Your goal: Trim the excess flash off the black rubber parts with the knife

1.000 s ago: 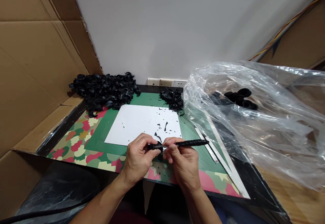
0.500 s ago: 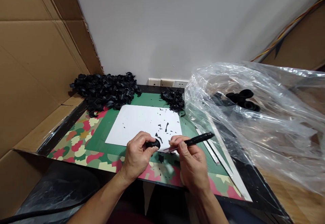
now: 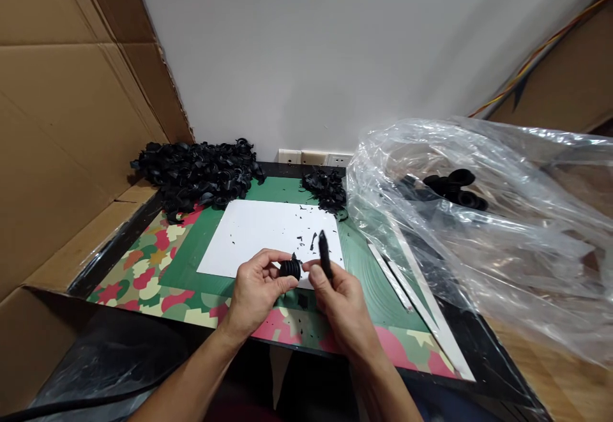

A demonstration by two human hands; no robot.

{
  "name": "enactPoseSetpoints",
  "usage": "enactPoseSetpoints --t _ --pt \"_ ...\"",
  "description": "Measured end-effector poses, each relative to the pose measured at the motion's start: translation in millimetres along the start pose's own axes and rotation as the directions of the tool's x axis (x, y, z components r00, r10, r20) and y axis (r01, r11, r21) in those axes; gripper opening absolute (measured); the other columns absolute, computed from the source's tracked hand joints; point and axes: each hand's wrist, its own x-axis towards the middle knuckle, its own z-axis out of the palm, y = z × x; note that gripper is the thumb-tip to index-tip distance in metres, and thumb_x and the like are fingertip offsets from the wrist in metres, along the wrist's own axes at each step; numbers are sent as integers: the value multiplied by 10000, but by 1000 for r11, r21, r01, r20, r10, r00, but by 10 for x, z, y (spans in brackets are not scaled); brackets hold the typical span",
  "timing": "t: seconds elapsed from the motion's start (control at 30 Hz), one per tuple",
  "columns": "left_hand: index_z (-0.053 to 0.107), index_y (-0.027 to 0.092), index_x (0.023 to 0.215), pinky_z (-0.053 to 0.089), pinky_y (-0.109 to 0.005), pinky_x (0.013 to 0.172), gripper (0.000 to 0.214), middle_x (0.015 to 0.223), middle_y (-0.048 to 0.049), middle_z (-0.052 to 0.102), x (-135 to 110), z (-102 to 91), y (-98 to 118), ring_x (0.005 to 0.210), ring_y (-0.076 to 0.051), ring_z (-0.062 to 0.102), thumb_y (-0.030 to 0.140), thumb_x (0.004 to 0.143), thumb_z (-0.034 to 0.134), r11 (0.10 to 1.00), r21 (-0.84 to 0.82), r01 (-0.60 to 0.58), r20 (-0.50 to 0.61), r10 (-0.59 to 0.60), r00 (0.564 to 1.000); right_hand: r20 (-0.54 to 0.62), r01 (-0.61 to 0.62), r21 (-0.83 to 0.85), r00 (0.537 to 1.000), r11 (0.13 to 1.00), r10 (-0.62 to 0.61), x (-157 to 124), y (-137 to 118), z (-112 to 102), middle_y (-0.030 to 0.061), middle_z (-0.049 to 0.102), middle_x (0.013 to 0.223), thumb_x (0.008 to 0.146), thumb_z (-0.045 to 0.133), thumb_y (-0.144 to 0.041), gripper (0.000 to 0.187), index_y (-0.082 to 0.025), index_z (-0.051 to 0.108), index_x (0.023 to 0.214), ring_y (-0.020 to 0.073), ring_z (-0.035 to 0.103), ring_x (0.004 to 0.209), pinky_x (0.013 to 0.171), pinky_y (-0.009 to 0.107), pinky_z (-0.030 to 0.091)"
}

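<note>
L hand (image 3: 256, 288) pinches a black ribbed rubber part (image 3: 290, 269) btw thumb and forefinger, other fingers curled under. R hand (image 3: 341, 301) is closed round the lower end of a black-handled tool (image 3: 324, 251), thumb and fingers gripping it.

Key relation: the part sits in the narrow gap btw the two hands, at the L fingertips and just L of the R thumb, nearly touching it. L hand has it, and R hand is right alongside, so both are about equally near. The part's ribs look upright to me, so its axis prob. runs across, L to R, but it's small and I'm not sure. The tool's long axis runs almost straight away from me, w/ the butt end up and toward the far side and the working end down by the R fingers. The tip is hidden, so I can't tell if it meets the part.

Under and just beyond the hands there's a white sheet (image 3: 258, 230) w/ black scraps on it. I can't tell if the part touches the sheet. Far beyond the L hand is a big pile of black parts (image 3: 196, 170), and beyond the R hand a smaller pile (image 3: 328, 189). R of the R hand, metal strips (image 3: 390, 270) lie flat on the green mat (image 3: 368, 253), then a clear plastic bag (image 3: 502, 249).
</note>
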Motion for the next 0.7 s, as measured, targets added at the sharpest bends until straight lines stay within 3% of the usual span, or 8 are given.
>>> enactPoseSetpoints --t 0.1,0.33,0.7 --pt "713 121 824 373 -179 463 330 485 69 497 -3 -10 24 464 -61 435 166 507 793 998 -26 64 -3 -64 998 80 -27 -9 996 1000 28 9 24 82 -69 372 523 713 695 -478 346 -148 599 679 62 272 459 411 211 184" --pt "719 119 853 408 -176 467 342 475 49 576 2 -74 -2 443 -61 480 167 522 788 991 -86 100 -5 -101 995 77 -222 302 975 927 208 27 65 183 -125 296 463 583 786 -504 434 -163 538 687 17 174 383 373 186 115" --pt "749 151 808 463 -191 490 310 580 29 614 -12 -78 23 498 -77 522 153 502 798 997 -71 -21 -58 17 998 95 -228 356 974 906 208 30 41 186 -108 383 481 603 806 -453 411 -145 564 727 -2 218 364 370 167 121"
